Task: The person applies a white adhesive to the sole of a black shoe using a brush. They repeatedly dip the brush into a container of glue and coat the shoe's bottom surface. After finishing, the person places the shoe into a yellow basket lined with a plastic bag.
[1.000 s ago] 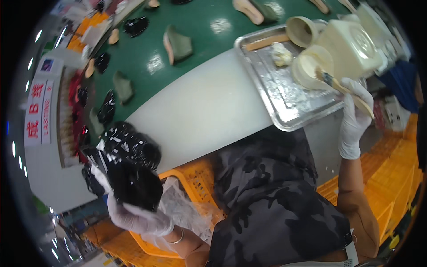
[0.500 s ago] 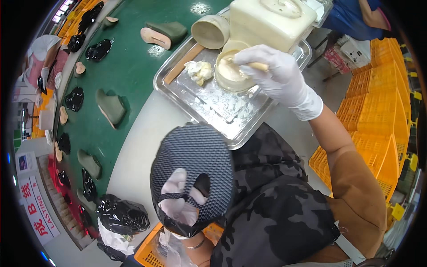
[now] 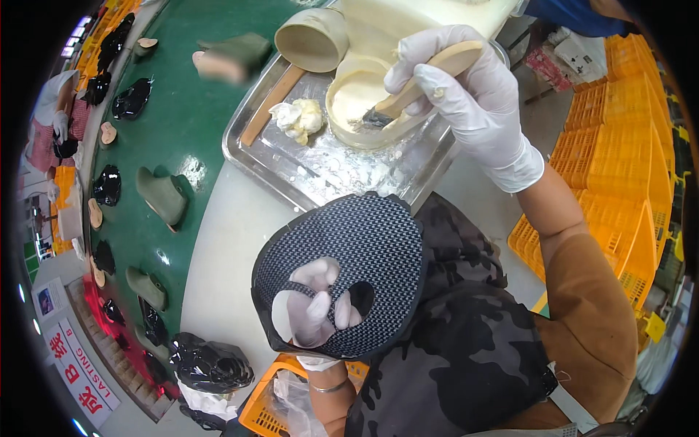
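My right hand (image 3: 480, 109), in a white glove, pinches the wooden handle of a brush (image 3: 456, 60). Its dark bristles are at the inner edge of a cream-coloured cup (image 3: 360, 138) holding whitish liquid. My gloved left hand (image 3: 313, 313) is curled inside a dark grey mesh shoe upper (image 3: 349, 240) and holds it up; several fingers show through the upper's opening. The cup stands on a metal tray (image 3: 291, 191) smeared with white residue. Beside the cup lie a crumpled whitish lump (image 3: 297, 119) and a flat wooden stick (image 3: 273, 105).
A cream tub (image 3: 312, 40) lies tipped by a large pale container (image 3: 415, 16). Left runs a green conveyor (image 3: 196, 131) carrying olive shoe pieces (image 3: 162, 195) and black-wrapped items (image 3: 108, 184). Orange crates (image 3: 608, 160) are stacked right; another crate (image 3: 266, 408) is below. Co-workers are partly visible.
My right hand has lifted and turned, bringing the brush's handle and bristles into view at the cup. The shoe upper has turned and moved slightly right in my left hand.
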A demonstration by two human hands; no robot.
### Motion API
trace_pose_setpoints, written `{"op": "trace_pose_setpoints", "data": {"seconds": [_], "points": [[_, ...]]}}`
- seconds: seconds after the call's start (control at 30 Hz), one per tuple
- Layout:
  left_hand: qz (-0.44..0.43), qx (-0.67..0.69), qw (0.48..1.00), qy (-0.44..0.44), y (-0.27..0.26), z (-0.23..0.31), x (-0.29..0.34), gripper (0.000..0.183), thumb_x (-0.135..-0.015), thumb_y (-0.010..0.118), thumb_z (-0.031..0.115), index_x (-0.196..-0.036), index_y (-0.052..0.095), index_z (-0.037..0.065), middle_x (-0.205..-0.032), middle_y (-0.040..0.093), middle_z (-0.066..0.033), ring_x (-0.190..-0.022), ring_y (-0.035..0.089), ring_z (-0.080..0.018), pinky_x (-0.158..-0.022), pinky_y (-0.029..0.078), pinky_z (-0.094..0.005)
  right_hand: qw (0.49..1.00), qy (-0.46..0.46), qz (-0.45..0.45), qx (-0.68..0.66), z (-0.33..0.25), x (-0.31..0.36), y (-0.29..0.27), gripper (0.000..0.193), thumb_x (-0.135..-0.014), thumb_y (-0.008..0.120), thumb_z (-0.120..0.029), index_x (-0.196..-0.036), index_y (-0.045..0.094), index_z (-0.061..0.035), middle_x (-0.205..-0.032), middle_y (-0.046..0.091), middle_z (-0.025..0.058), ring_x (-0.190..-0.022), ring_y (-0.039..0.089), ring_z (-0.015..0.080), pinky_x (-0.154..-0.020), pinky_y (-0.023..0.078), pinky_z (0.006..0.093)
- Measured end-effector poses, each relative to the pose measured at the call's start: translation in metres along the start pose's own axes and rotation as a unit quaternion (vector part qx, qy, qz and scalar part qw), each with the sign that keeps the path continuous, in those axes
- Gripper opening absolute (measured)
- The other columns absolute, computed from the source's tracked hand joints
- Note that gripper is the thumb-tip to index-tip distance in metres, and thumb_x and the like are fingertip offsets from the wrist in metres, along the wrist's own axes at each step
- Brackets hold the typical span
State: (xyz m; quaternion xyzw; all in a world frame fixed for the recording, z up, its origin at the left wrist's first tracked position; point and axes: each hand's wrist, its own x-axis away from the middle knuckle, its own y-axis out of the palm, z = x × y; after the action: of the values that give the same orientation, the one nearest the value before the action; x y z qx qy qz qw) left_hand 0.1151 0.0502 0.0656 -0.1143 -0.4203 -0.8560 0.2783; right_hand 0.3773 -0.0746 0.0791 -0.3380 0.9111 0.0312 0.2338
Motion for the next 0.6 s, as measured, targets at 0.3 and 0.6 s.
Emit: {"op": "trace_pose_setpoints", "data": {"seconds": [0.3, 0.6], "points": [[-0.009, 0.004, 0.988, -0.153, 0.018, 0.004, -0.021, 0.026, -0.078, 0.044, 0.004, -0.101, 0.044, -0.008, -0.072, 0.051, -0.0071, -0.043, 0.034, -0.0042, -0.040, 0.032, -0.0157, 0.988, -0.093, -0.047, -0.115, -0.004, -0.012, 0.016, 0.022, -0.086, 0.058, -0.010, -0.105, 0.049, -0.0035, -0.088, 0.059, 0.0067, -0.074, 0.061, 0.0111, -0.064, 0.049, 0.0206], [-0.039, -0.603, 0.796, -0.032, 0.008, -0.008, -0.010, 0.034, -0.073, 0.050, -0.006, -0.106, 0.054, 0.001, -0.073, 0.057, -0.0081, -0.049, 0.043, -0.0116, -0.050, 0.039, -0.0200, 0.955, -0.233, -0.183, 0.008, -0.032, -0.025, 0.024, 0.021, -0.081, 0.062, -0.030, -0.093, 0.053, -0.0154, -0.059, 0.051, 0.0021, -0.052, 0.056, 0.0212, -0.045, 0.043, 0.0289]]}}
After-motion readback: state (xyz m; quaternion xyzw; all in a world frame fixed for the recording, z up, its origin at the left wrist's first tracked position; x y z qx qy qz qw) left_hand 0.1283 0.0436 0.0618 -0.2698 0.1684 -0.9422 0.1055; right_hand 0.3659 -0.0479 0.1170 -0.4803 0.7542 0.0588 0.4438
